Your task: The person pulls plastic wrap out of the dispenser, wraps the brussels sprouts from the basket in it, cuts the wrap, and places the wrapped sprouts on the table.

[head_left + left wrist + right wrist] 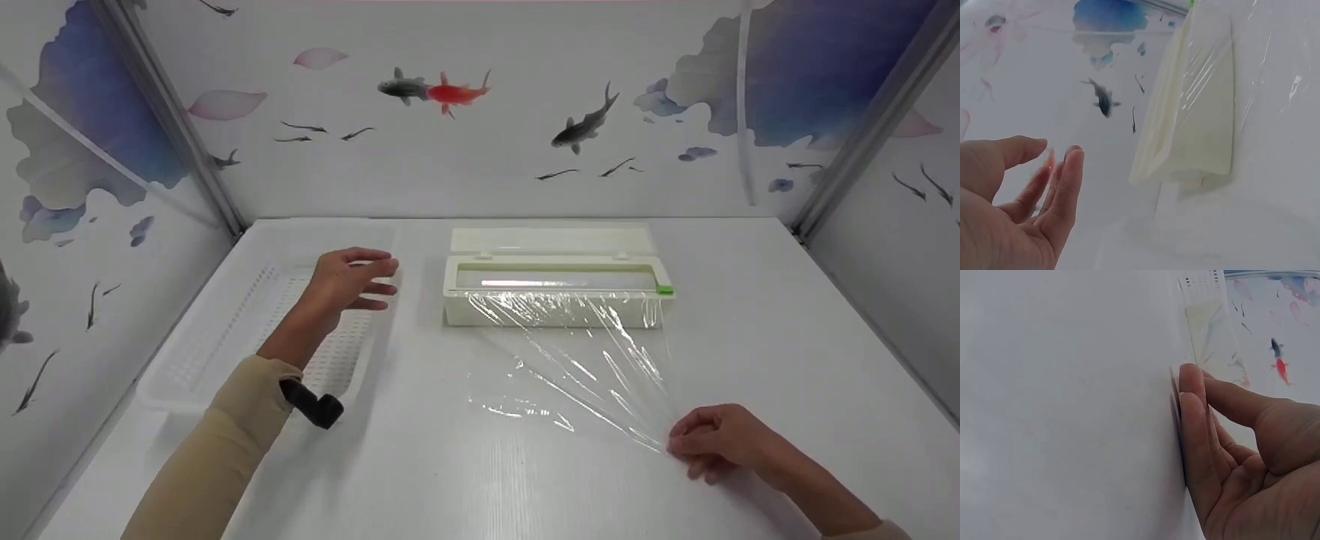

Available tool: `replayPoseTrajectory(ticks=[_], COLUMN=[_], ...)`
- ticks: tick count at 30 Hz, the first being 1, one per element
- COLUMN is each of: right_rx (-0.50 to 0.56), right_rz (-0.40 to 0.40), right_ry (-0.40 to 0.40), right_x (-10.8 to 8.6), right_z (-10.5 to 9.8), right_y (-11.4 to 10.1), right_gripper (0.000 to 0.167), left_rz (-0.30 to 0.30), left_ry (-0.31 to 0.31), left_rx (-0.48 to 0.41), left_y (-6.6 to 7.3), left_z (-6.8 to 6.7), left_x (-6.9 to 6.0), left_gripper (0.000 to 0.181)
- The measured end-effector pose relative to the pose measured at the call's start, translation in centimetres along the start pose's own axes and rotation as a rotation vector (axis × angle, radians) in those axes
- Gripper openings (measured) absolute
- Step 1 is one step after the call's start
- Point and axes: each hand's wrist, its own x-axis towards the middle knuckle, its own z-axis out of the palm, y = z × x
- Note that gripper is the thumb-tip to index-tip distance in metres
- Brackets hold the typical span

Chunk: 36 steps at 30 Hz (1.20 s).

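Observation:
A cream cling film dispenser box [555, 311] stands at the back middle of the table, its clear lid tipped back and a green cutter slider [664, 289] at the right end of its front edge. From that edge a sheet of cling film [577, 367] stretches forward and right over the table. My right hand [720, 442] pinches the sheet's near right corner between thumb and fingers. Left of the box, my left hand [352, 281] hovers above the basket's right side, holding nothing, fingers spread and slightly bent. In the left wrist view the box [1202, 112] is beside that hand.
A white perforated plastic basket [202, 337] sits on the left of the white table [480, 487], partly behind my left forearm. Panels printed with fish [457, 93] and leaves enclose the back and sides. Metal posts stand at both back corners.

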Motion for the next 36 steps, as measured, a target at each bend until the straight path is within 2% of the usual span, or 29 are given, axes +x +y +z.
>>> replayPoseTrajectory(ticks=[7,13,21,26,28,36], right_rx=[0.002,0.023,0.023,0.017,0.015,0.027], right_rz=[0.005,0.0,0.003,0.006,0.002,-0.004], right_ry=[0.006,-0.003,0.006,0.011,0.011,0.019], right_x=[0.0,-0.2,-0.1,-0.1,0.0,0.2], right_z=[0.0,0.0,0.0,0.0,0.0,0.1], right_y=[0.2,0.2,0.1,0.2,0.3,0.2], right_gripper=[0.032,0.033,0.035,0.036,0.035,0.032], left_rz=[0.007,0.035,-0.01,-0.034,-0.049,-0.11], left_ry=[0.056,0.11,0.213,0.25,0.265,0.325], left_rx=[-0.089,-0.13,-0.237,-0.282,-0.276,-0.367], left_y=[-0.3,-0.6,-1.2,-2.0,-2.4,-3.9], left_z=[-1.8,-3.0,-4.1,-4.2,-4.2,-4.6], left_x=[2.5,4.6,7.1,8.1,8.2,8.5], left_gripper=[0.052,0.052,0.047,0.047,0.047,0.043])
